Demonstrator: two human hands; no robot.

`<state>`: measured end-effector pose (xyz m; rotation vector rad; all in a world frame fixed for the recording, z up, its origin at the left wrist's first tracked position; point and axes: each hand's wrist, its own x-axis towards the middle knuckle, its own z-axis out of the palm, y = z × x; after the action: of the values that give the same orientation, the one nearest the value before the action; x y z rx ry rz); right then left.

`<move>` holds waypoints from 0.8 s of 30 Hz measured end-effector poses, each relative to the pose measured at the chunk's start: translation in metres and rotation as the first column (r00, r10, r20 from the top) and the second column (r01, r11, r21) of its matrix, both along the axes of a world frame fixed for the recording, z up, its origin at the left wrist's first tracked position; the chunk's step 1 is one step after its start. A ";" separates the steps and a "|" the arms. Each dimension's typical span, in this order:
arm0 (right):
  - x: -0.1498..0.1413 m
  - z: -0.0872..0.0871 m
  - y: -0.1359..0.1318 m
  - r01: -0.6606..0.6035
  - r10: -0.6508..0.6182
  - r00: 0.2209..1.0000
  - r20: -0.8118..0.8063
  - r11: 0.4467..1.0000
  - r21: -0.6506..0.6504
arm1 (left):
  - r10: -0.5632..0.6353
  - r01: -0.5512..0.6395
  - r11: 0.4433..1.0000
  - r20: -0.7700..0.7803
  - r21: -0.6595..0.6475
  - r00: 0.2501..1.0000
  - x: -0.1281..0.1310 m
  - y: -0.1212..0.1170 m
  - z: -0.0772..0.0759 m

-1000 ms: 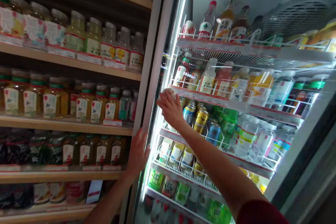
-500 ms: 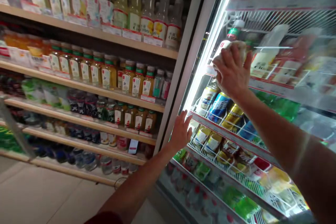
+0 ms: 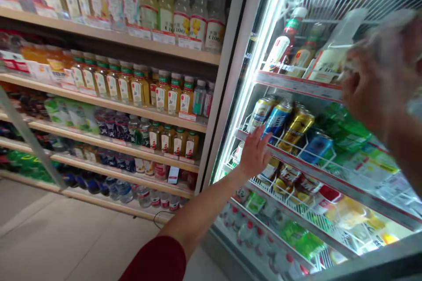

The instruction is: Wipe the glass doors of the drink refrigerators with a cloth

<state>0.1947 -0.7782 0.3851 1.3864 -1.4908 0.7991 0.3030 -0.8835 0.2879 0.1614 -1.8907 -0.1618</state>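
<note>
A lit drinks cooler (image 3: 227, 74) fills the right side, behind a glass door (image 3: 242, 77) that both hands are at or close to. Beside it, a wooden wall shelf (image 3: 115, 38) carries long rows of drinks above the tiled floor (image 3: 75, 237). Its amber bottles (image 3: 125, 85) stand upright, labels outward, likely so that shoppers can read them.

Inside the cooler, white wire racks with pale front edges (image 3: 298, 163) hold bottles and cans; the low wires in front presumably stop them sliding out. A gold can (image 3: 295, 129) and a blue can (image 3: 277, 118) sit side by side, near the left hand in the view.

The right hand (image 3: 379, 83) is raised high by the upper bottles, badly blurred. A pale thing (image 3: 400, 19) shows at it, perhaps gripped, but whether the fingers are open or closed cannot be told.

The left hand (image 3: 253, 153) is lower, fingers extended and loosely spread, gripping nothing visible. Its palm faces the glass and seems to rest there, perhaps for support; contact is hard to confirm. A dark red sleeve (image 3: 161, 259) covers that arm's upper part.
</note>
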 end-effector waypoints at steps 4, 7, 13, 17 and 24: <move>-0.013 0.002 0.036 0.048 -0.048 0.997 -0.053 0.999 -0.007 | -0.018 0.017 0.999 -0.022 -0.039 1.000 -0.016 0.023 0.016; -0.049 0.051 0.071 0.137 -0.110 0.957 -0.267 0.987 0.083 | -0.033 0.032 0.996 -0.023 -0.077 0.999 -0.028 0.037 0.027; -0.087 0.086 0.130 0.363 -0.401 0.879 -0.257 0.913 -0.185 | -0.043 0.034 0.991 -0.065 -0.132 0.997 -0.053 0.059 0.037; -0.078 0.011 0.133 0.291 -0.164 0.839 -0.519 0.941 0.173 | -0.128 0.114 0.982 -0.088 -0.151 0.988 -0.061 0.085 0.039; -0.089 0.048 0.143 0.158 -0.158 0.921 -0.357 0.987 -0.029 | -0.470 0.438 0.880 -0.217 -0.182 0.855 -0.108 0.159 0.096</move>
<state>0.1055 -0.6348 0.4329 1.3104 -1.2948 0.4156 0.1950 -0.7241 0.3837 -0.3866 -1.6443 -0.3667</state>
